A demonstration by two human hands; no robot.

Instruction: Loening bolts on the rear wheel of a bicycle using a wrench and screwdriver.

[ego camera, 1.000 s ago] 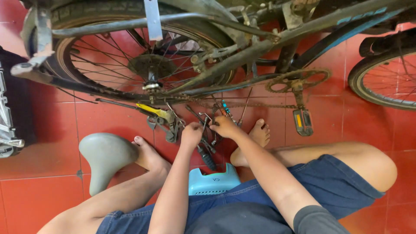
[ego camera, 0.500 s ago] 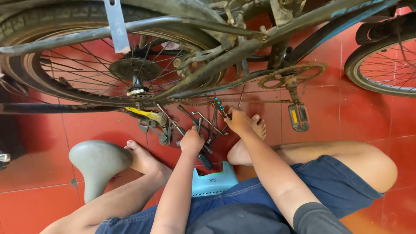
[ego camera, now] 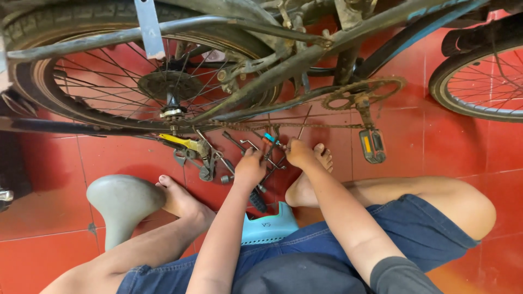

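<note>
Tools lie scattered on the red floor under the bicycle chain; you're sorting them. Your left hand presses curled onto them, your right hand pinches a blue-handled tool. Next, lift carefully.

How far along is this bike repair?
Done: the grey saddle is off and lies on the floor. In hand: both the left hand and right hand sort through the pile of tools under the chain. Left: neither hand is on the bicycle itself yet.
</note>
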